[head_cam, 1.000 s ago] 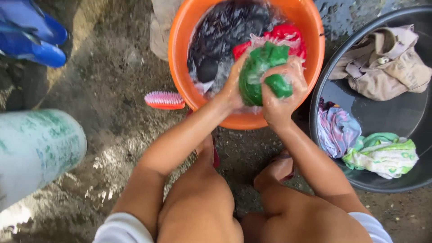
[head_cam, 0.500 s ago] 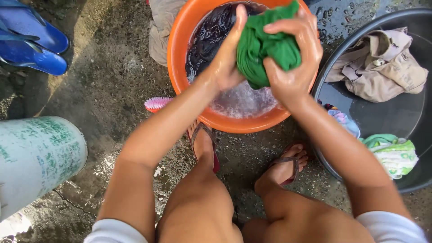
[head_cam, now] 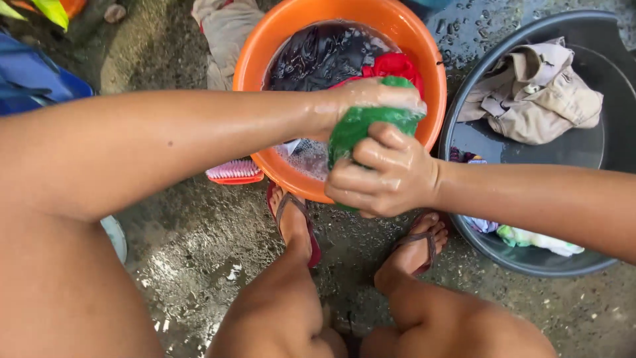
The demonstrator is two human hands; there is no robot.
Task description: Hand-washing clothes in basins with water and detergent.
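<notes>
Your left hand (head_cam: 368,99) and right hand (head_cam: 381,176) both close tight on the green cloth (head_cam: 358,126) over the orange basin (head_cam: 265,53). A pink brush (head_cam: 233,172) lies at 9 o'clock, a black tub (head_cam: 530,255) at 3 o'clock.

Both wet hands, left hand (head_cam: 368,99) and right hand (head_cam: 381,172), grip a twisted green cloth (head_cam: 358,126) over the round orange plastic basin (head_cam: 265,53); a dark plastic tub (head_cam: 583,265) sits beside it.

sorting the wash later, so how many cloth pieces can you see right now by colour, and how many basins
green cloth wrung in left hand and right hand: 1
red cloth in orange basin: 1
dark cloth in orange basin: 1
beige garment in dark basin: 1
pale green-and-white cloth in dark basin: 1
beige cloth on the ground: 1
basins: 2
total: 6 cloths, 2 basins
</notes>
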